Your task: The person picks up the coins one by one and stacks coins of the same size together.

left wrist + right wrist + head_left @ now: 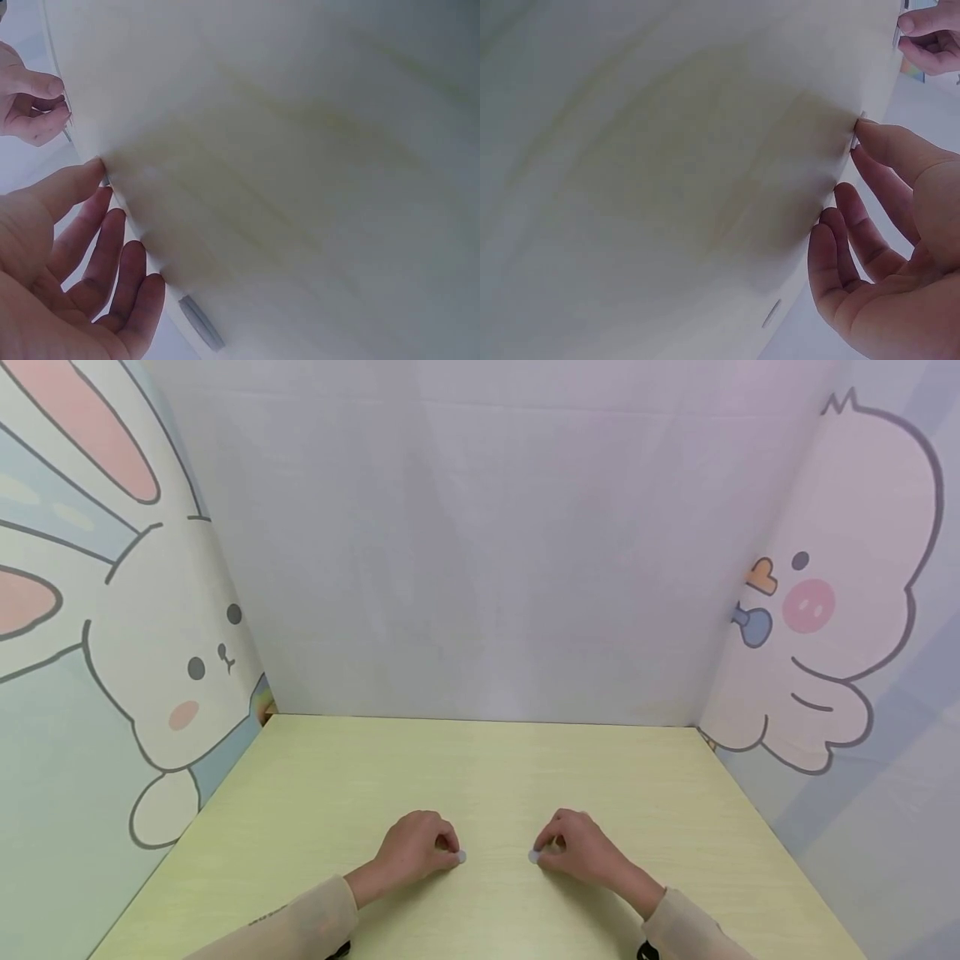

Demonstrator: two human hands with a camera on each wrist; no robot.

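My left hand [415, 847] is low over the table, thumb and index fingertip pinching the edge of a small round grey disc [462, 857]. Opposite it, my right hand [583, 850] pinches a similar grey disc [534, 857] the same way. A gap of table separates the two discs. Another flat grey disc [201, 322] lies on the table beside the left hand's little finger in the left wrist view. In the right wrist view a thin grey disc [771, 313] lies flat near the right hand's curled fingers. What exactly the discs are cannot be told.
The pale yellow wood-grain table [480, 768] reaches back to a plain light curtain [480, 552]. A printed rabbit [165, 668] covers the left side curtain, and a printed chick-like figure [847, 543] the right one.
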